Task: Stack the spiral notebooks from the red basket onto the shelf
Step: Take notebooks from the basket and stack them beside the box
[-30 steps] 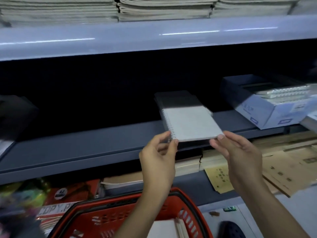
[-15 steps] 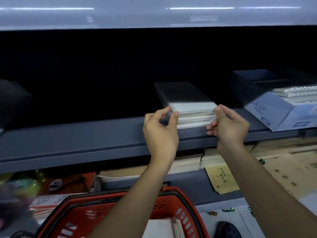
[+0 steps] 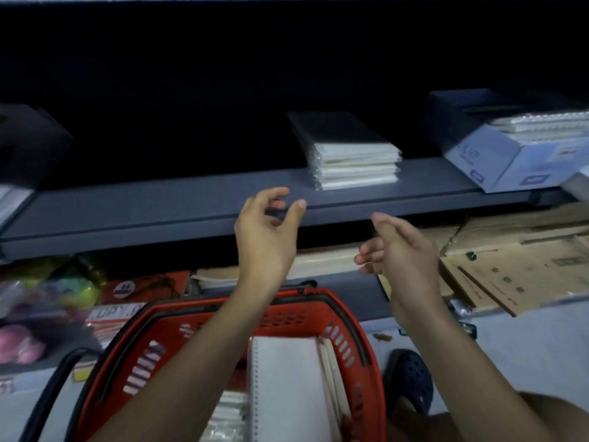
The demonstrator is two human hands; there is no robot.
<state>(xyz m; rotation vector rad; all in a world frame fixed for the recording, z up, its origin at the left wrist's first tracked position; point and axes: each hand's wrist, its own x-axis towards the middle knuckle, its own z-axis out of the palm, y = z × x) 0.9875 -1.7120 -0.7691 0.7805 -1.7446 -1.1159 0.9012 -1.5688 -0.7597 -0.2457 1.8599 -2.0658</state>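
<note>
Between loads: my left hand (image 3: 266,237) and right hand (image 3: 400,250) hover empty, fingers apart, below the shelved notebook stack (image 3: 355,165); next I reach the spiral notebooks (image 3: 283,387) in the red basket (image 3: 357,339).

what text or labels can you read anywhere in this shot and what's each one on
"A4": round black label on the orange paper pack on the lower shelf, blurred, likely reading.
"OPY.P": white strip left of the red basket, cut off at both ends.
Blue marks on the pale blue box: too blurred to read.
Dark print on the brown envelopes: too small to read.
</note>
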